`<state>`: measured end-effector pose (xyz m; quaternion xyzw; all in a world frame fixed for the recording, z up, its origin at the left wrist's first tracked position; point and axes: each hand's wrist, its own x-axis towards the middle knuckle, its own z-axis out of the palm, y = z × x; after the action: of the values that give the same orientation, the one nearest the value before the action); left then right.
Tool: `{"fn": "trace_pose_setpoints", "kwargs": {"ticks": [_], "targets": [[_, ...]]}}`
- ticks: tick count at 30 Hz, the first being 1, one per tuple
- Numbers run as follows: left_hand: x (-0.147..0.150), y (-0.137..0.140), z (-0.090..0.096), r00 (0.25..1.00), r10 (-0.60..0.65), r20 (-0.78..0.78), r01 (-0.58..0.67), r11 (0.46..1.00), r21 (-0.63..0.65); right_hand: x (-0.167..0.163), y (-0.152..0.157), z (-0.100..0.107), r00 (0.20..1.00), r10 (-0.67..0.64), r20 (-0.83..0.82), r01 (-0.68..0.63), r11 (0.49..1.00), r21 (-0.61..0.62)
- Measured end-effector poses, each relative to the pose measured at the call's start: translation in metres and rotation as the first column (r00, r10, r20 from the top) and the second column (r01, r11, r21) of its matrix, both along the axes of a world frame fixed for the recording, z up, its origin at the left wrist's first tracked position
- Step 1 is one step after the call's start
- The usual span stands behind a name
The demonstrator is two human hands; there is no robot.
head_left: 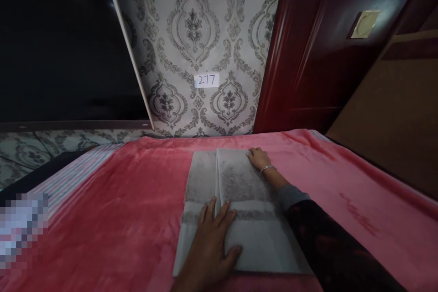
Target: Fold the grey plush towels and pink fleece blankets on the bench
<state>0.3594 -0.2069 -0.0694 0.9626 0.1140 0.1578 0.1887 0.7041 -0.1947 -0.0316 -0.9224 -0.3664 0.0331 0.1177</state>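
Note:
A grey towel (255,246) with darker textured panels and a dark band lies folded on the pink blanket. Its left and right sections meet along a lengthwise fold line near the middle. My left hand (217,239) rests flat on the near part of the towel, fingers spread across that fold line. At the far right corner of the towel, my right hand (259,159) has its fingers curled over the edge, closed on the cloth. A thin bracelet circles the right wrist, and the dark sleeve covers part of the towel's right side.
The pink blanket (137,210) spreads under the towel, over a striped cloth (80,173) at the left. Behind stand a patterned wall with a paper label (206,80), a dark screen (65,50) and a dark red door frame (273,73). A brown panel (393,114) leans at right.

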Motion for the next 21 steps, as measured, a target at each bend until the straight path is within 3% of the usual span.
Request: {"fn": "trace_pose_setpoints", "kwargs": {"ticks": [9,13,15,18,21], "targets": [[0.000,0.002,-0.008,0.999,-0.026,0.044,0.026,1.000,-0.007,0.016,0.015,-0.004,0.996,-0.089,0.009,0.089,0.996,-0.011],[-0.001,0.001,-0.009,0.997,-0.011,0.073,0.011,1.000,0.000,0.003,0.011,-0.001,0.994,-0.104,0.026,0.104,0.995,-0.009],[-0.001,0.000,-0.009,0.996,0.002,0.084,-0.002,1.000,0.002,-0.012,0.007,-0.002,0.994,-0.048,0.095,0.046,0.999,0.027],[-0.001,-0.001,-0.007,0.997,0.016,0.076,-0.015,1.000,-0.008,-0.037,-0.001,-0.010,0.975,0.136,0.178,-0.144,0.989,0.036],[0.000,-0.001,-0.004,0.997,0.027,0.066,-0.026,0.999,-0.020,-0.049,-0.006,-0.015,0.968,0.222,0.113,-0.220,0.975,-0.033]]}}
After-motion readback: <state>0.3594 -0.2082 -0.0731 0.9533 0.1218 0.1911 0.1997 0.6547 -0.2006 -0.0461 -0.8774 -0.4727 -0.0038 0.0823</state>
